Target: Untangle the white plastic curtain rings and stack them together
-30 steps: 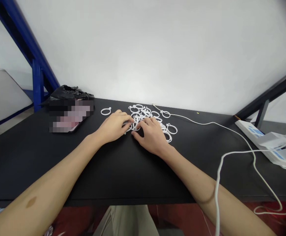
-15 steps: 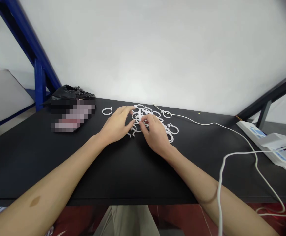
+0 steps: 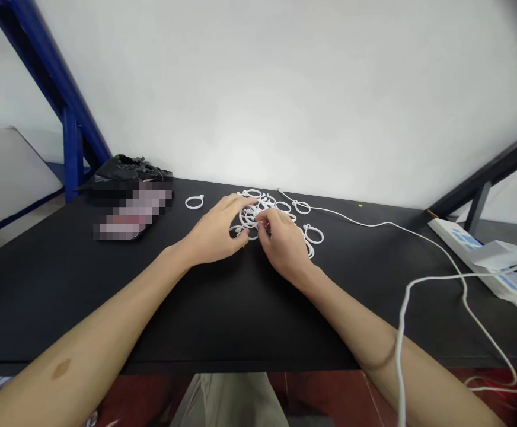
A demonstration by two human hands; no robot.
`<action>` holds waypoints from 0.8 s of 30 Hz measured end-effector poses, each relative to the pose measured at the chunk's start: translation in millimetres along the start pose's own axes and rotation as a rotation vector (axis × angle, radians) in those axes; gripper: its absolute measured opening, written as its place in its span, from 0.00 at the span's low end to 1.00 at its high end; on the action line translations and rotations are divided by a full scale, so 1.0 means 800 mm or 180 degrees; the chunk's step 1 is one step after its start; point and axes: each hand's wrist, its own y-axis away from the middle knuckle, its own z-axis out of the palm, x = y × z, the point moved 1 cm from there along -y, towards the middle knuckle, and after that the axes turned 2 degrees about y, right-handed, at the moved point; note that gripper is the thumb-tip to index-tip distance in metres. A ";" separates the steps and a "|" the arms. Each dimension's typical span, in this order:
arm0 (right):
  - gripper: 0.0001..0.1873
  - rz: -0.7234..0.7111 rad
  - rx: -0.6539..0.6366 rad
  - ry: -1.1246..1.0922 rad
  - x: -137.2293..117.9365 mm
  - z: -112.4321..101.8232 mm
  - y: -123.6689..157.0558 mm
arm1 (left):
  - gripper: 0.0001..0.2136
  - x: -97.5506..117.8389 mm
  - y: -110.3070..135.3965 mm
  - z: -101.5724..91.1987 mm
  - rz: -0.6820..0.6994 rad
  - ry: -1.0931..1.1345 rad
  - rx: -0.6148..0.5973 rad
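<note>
Several white plastic rings, which look like curtain rings with small eyelets, lie in a loose pile (image 3: 254, 193) on the black table (image 3: 223, 314). My left hand (image 3: 214, 232) reaches in from the pile's left side, its thumb and fingers apart around the near rings. At the pile's front right, my right hand (image 3: 287, 242) has thumb and forefinger pinched on a white ring (image 3: 246, 223); the fingers partly hide the grip. One separate ring (image 3: 194, 203) lies to the left of my left hand. Another ring (image 3: 314, 235) sits just right of my right hand.
A black plastic bag (image 3: 125, 168) and a blurred-out item (image 3: 129, 213) lie at the back left. One ring (image 3: 302, 207) lies by the white cable (image 3: 387, 223), which runs right and loops over my right forearm. White-and-blue boxes (image 3: 458, 237) stand at right. A wall closes the back.
My left hand has moved slightly right, over the pile's left edge. My right hand has shifted slightly right, and a ring in the pile now sits differently at its fingertips.
</note>
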 end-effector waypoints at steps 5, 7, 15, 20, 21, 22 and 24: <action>0.08 -0.0046 0.0133 -0.0080 -0.004 -0.002 0.000 | 0.16 -0.002 -0.003 -0.001 -0.0187 0.0035 0.0040; 0.09 -0.0096 0.0201 -0.0104 -0.005 -0.003 0.001 | 0.15 -0.003 -0.004 -0.001 -0.0387 0.0076 0.0006; 0.10 -0.0361 0.0261 -0.0763 -0.009 -0.003 0.003 | 0.18 0.003 -0.006 -0.007 -0.0930 0.0878 0.0032; 0.09 -0.0082 0.0170 -0.1355 -0.009 0.001 0.003 | 0.18 0.000 -0.007 -0.006 -0.1160 0.1337 0.0043; 0.09 -0.0019 0.0182 -0.1406 -0.009 0.001 0.003 | 0.17 -0.001 -0.007 -0.005 -0.1201 0.1404 0.0051; 0.09 0.0027 0.0194 -0.1441 -0.009 0.001 0.003 | 0.17 -0.002 -0.008 -0.005 -0.1239 0.1458 0.0057; 0.09 0.0068 0.0184 -0.1485 -0.010 0.002 0.003 | 0.16 -0.003 -0.008 -0.005 -0.1303 0.1545 0.0040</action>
